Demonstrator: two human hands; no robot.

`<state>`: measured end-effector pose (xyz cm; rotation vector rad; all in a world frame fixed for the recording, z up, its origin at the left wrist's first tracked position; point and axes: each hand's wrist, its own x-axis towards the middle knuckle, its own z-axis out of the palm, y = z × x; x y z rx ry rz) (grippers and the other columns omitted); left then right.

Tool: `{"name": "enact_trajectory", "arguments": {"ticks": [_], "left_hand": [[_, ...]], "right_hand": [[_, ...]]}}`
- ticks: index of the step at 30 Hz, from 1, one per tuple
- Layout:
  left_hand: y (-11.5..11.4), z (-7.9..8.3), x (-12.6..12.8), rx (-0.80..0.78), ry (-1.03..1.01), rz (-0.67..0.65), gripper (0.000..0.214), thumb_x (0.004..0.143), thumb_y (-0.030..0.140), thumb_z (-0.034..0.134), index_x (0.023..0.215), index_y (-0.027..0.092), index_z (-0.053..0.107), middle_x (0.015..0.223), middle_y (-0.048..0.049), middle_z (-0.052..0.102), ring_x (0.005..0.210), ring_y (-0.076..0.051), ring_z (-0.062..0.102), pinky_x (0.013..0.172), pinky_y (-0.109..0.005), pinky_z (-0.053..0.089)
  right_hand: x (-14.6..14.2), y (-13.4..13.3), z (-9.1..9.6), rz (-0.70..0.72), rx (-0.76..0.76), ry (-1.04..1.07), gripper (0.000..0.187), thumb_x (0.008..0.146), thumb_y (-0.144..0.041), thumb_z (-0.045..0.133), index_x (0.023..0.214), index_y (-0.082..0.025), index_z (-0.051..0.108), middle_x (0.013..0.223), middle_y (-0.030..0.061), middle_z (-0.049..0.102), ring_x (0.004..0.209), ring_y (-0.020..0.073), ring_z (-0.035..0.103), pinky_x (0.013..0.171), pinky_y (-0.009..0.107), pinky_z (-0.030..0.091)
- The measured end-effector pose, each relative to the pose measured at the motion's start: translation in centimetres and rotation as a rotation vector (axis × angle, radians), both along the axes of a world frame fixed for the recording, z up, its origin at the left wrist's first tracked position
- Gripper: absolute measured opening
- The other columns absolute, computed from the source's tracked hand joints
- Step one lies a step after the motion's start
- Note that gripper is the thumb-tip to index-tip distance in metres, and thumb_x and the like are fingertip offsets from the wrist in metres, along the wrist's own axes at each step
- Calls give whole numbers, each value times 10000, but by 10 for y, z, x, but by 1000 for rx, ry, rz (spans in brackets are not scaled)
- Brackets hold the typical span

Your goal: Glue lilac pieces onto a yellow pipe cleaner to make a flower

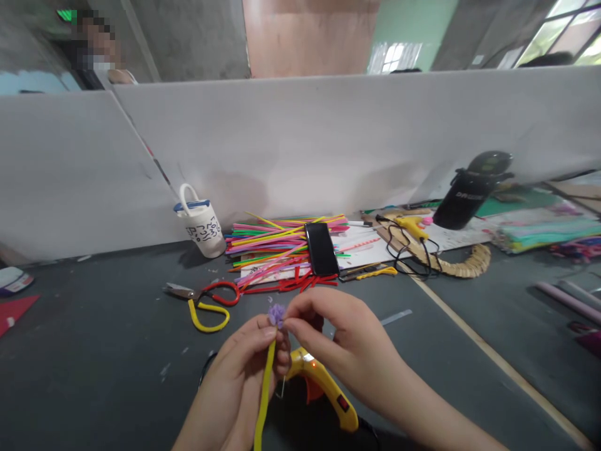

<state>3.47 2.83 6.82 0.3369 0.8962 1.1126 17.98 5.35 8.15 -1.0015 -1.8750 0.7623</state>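
My left hand [244,369] pinches a yellow pipe cleaner [263,391] upright near its top. A small purple fuzzy tuft [276,313] sits at the stem's upper end. My right hand [328,332] is closed on that tuft with fingertips pressed together. Just below my hands a yellow glue gun [323,388] lies on the dark table, with a small light glowing on it.
Scissors with red and yellow handles [206,300] lie ahead of my hands. Beyond them are a heap of coloured pipe cleaners [272,247], a black phone [322,248], a white cup [203,228], a second glue gun [410,225] and a black bottle [469,191]. A person sits behind the grey partition [328,144].
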Motion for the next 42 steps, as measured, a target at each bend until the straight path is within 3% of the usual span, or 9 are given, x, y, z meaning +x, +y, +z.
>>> {"name": "enact_trajectory", "arguments": {"ticks": [15,30,36,42], "left_hand": [[1,6,4,-82,-22,50,230,757,-17,550,675,99,731,619,-48,645,534,-95,594,572,-194,555],[1,3,-2,-19,-77,-30,246,779,-28,547,679,93,737,615,-41,657,541,-81,615,542,-161,548],[1,4,-2,-24,-123,-49,224,768,-31,570,681,82,743,615,-45,671,546,-81,627,543,-155,549],[1,-1,-5,-61,-205,-39,208,784,-9,575,725,75,756,626,-62,700,531,-82,639,588,-177,561]], "right_hand": [[1,-3,-4,-48,102,-133,116,865,-160,562,758,-189,598,659,-23,612,581,110,549,558,220,397],[-1,0,-10,-50,471,-196,170,928,-164,519,792,-144,619,638,12,591,585,133,492,572,253,366],[0,1,-10,-41,459,-212,162,911,-151,529,775,-135,616,632,15,580,578,134,479,565,260,363],[3,-2,-6,-29,276,-90,58,883,-151,570,924,-181,598,710,-19,610,619,110,546,597,221,406]]}}
